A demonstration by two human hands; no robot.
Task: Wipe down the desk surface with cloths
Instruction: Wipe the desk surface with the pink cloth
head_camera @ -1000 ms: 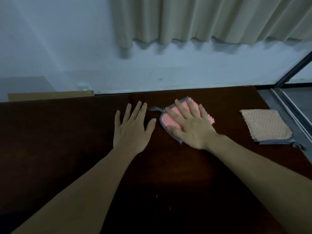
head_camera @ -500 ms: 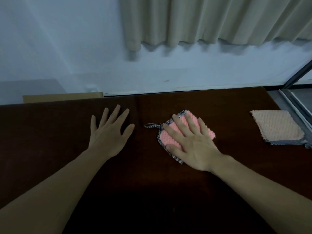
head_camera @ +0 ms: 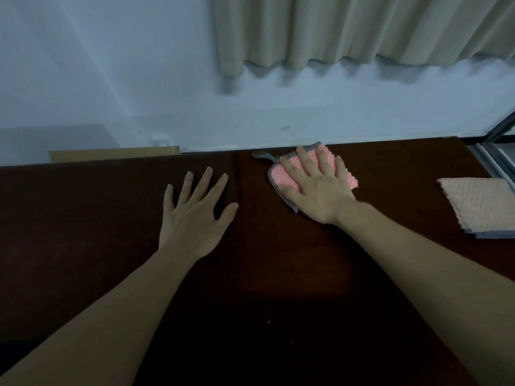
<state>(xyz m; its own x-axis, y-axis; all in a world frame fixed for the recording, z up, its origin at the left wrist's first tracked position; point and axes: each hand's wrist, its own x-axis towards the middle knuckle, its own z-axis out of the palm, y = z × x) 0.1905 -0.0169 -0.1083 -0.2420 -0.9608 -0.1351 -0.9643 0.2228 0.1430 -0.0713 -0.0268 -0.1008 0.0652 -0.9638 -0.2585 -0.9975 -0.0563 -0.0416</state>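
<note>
On the bench point(head_camera: 278, 274), the left hand point(head_camera: 192, 215) lies flat, left of the right hand point(head_camera: 317, 190). The right hand presses a cloth point(head_camera: 281, 176) at the far edge. A second cloth point(head_camera: 485, 204) lies at the right.

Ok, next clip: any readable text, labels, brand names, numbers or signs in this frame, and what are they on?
None. No readable text shows on anything in this frame:
pink cloth under the right hand: no tag or print visible.
beige cloth: none visible.
desk, wall, curtain: plain, no lettering.
cardboard edge behind the desk: no marking visible.
</note>
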